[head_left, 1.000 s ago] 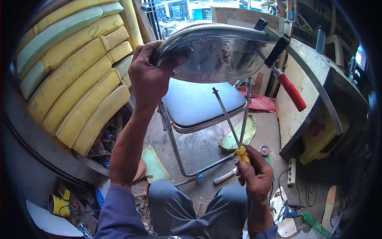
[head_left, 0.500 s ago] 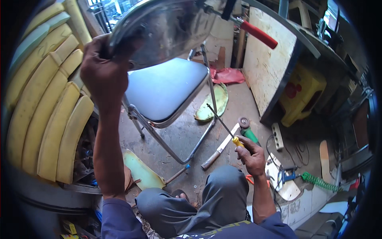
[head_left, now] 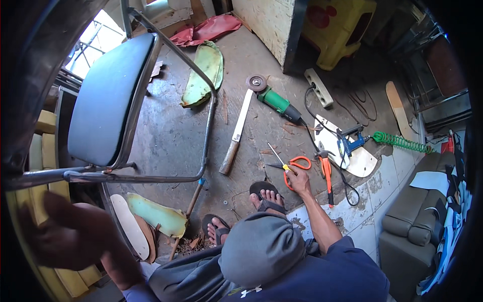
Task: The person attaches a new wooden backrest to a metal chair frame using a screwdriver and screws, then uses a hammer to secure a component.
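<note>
A chair with a blue-grey padded seat [head_left: 109,103] and a metal tube frame [head_left: 205,146] stands tilted at the left. Beside its lower tubes is my left hand [head_left: 68,234], raised close to the camera and smeared by motion; whether it touches the chair is unclear. Down by the floor, my right hand [head_left: 299,180] has its fingers closed around the yellow handle of a screwdriver [head_left: 277,155]. Its shaft points up and left. Scissors with orange handles [head_left: 304,160] lie under and beside that hand. A hammer with an orange handle [head_left: 327,176] lies just to the right.
A long knife [head_left: 237,131] lies mid-floor near a green angle grinder [head_left: 274,100]. A blue air stapler [head_left: 354,142] with a green coiled hose [head_left: 402,141] rests on a white board [head_left: 363,165]. A power strip [head_left: 318,88] lies beyond. Foam pieces [head_left: 204,73] and red cloth [head_left: 211,29] lie farther off.
The view has swung down and right. My right hand has lowered the screwdriver to the floor beside the scissors. My left hand has moved down, away from the metal panel it gripped.
</note>
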